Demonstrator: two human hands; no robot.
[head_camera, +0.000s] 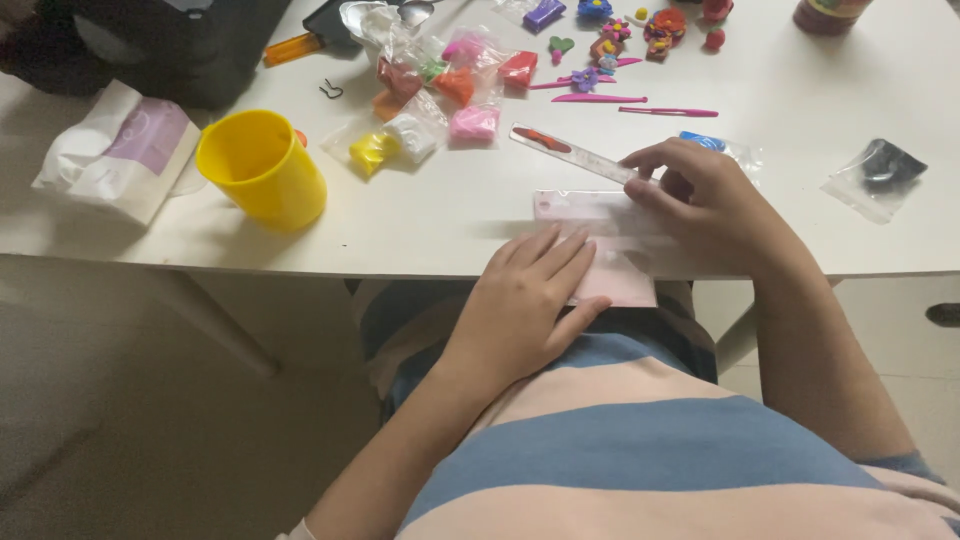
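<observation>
A clear zip bag with flat pink clay (608, 240) lies at the front edge of the white table (420, 220), partly overhanging it. My left hand (525, 300) rests flat on the bag's lower left part, fingers spread. My right hand (705, 205) presses on the bag's upper right corner with curled fingers and touches the near end of a clear plastic ruler (570, 153), which lies slantwise behind the bag.
A yellow cup (262, 168) stands at the left, beside a white and purple packet (118, 150). Several small bags of coloured clay (440, 100) lie behind. Pink modelling tools (600, 98), small clay figures (640, 28) and a bag of black clay (880, 175) are farther back and right.
</observation>
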